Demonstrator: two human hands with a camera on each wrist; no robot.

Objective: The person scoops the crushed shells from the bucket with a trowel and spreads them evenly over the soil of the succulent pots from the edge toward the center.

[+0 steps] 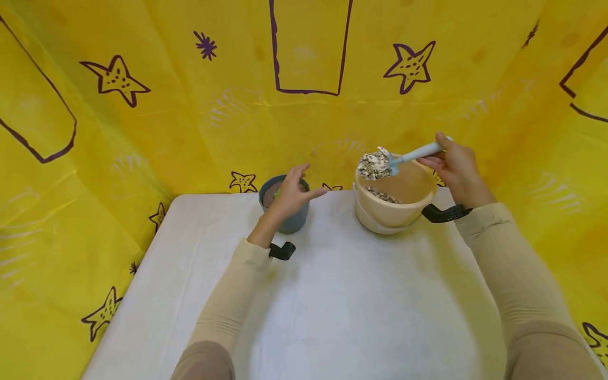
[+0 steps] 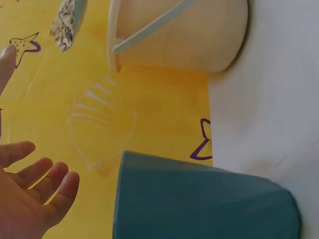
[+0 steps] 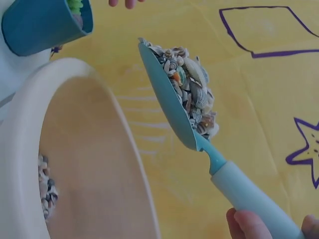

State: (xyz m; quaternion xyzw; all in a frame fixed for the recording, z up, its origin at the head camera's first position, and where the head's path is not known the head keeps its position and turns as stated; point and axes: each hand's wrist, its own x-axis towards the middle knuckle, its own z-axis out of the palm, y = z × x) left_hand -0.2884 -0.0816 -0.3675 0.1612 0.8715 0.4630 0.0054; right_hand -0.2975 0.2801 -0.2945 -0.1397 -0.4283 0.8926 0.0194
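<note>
Holding a pale blue scoop [image 1: 420, 153] in the right hand [image 1: 457, 163], pinching near the end of its handle with curled thumb and fingers. Balancing on its blade a heap of shells [image 1: 374, 165], mixing white, grey and brown, with an orange bit showing in the right wrist view. Pointing the blade leftward above the bucket [image 1: 380, 214], near the left part of its rim, and leaving a gap between blade and rim in the left wrist view. Looking down into that cream bucket, standing upright by the back edge of the white counter [image 1: 332, 295] with its strap [image 2: 154, 27] hanging against the outer wall, and seeing more shells lying low inside.

Stretching the left hand [image 1: 291, 198] over the pot [image 1: 292, 221], spreading thumb and fingers wide, gripping nothing, and leaving clear space between fingers and pot rim in the left wrist view. Seeing the blue-green pot standing upright left of the bucket, apart from it, also by the counter's back edge, and containing brownish filling [image 1: 269, 196] and a green plant [image 1: 277, 193] partly hidden by the left hand.

Wearing beige sleeves [image 1: 503, 253] and a black camera [image 1: 282, 250] at each wrist. Facing a yellow cloth [image 1: 237, 142] bearing purple-outlined stars [image 1: 409, 67].
</note>
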